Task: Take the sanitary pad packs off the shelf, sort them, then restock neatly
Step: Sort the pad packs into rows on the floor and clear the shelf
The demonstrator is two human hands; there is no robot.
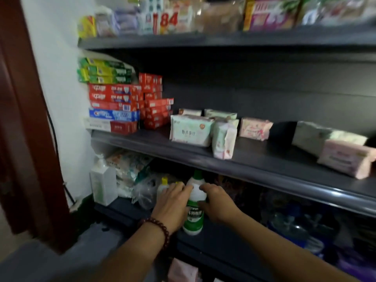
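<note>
Several sanitary pad packs lie on the dark middle shelf [254,159]: a large pale green pack [190,130], a pink-and-green pack [223,140] standing on end, a pink pack [254,129] further back, and a greenish pack [325,137] with a pink pack [348,158] at the right. One shelf lower, my left hand [173,202] and my right hand [216,202] rest on either side of a white bottle with a green label [194,210]. A pink pack [183,271] shows at the bottom edge.
Toothpaste boxes [114,98] are stacked at the left of the middle shelf. The top shelf [183,40] carries soaps and packets. On the lower shelf stand a pump bottle [102,186], plastic bags and dark goods. A brown door frame [24,119] is at the left.
</note>
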